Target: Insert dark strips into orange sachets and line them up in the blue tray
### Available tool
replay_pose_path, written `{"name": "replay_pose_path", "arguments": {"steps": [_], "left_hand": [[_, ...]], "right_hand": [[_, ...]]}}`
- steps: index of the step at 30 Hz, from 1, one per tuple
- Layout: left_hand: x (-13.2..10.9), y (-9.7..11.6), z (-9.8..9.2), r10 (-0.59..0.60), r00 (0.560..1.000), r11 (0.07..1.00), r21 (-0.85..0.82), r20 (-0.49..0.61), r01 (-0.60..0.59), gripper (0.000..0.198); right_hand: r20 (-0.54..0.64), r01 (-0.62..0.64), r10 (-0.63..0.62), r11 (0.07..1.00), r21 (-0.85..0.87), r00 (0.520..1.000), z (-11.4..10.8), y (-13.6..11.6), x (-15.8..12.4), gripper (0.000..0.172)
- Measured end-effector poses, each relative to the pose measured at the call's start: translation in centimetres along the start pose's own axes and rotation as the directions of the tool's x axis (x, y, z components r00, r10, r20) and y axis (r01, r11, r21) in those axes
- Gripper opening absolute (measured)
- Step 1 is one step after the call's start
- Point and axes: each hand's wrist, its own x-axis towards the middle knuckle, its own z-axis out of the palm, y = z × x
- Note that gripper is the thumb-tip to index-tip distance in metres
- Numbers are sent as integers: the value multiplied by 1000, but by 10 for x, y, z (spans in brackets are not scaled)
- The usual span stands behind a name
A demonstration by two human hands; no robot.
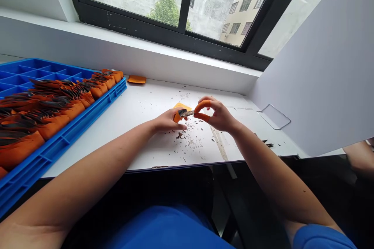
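Observation:
My left hand (pixel 169 121) and my right hand (pixel 217 116) meet over the middle of the white table (pixel 140 105). Both pinch a small dark flat piece (pixel 186 113) between them. Orange finger cots cover my right thumb and forefinger and one left fingertip. A yellow-orange piece (pixel 181 106) lies flat just behind my hands. Dark shavings (pixel 189 140) are scattered on the table under and in front of my hands.
A blue compartment tray (pixel 58 144) at the left holds several orange and dark pieces in rows. One orange piece (pixel 136 79) lies by the window ledge. A white board (pixel 321 70) stands at the right. Another person's arm (pixel 359 155) shows at the far right.

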Motion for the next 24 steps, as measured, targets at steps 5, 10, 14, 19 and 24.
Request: {"name": "replay_pose_path", "arguments": {"steps": [5,10,14,19,24], "left_hand": [[-4,10,3,-42,997,999,34,72,40,40],[-4,12,7,-17,997,997,75,77,11,49],[-2,8,9,46,997,997,57,67,-50,53],[-3,4,5,28,999,998,54,33,-30,43],[-3,0,5,0,1000,1000,12,31,0,47]], "right_hand": [[48,-20,22,999,-27,999,-2,-1,1,9],[120,50,-28,982,-181,992,6,-9,4,5],[162,79,-44,972,-220,986,18,-9,6,7],[153,30,16,955,-295,988,26,-10,-1,9],[247,-1,115,908,-419,962,35,-14,-12,29]]}}
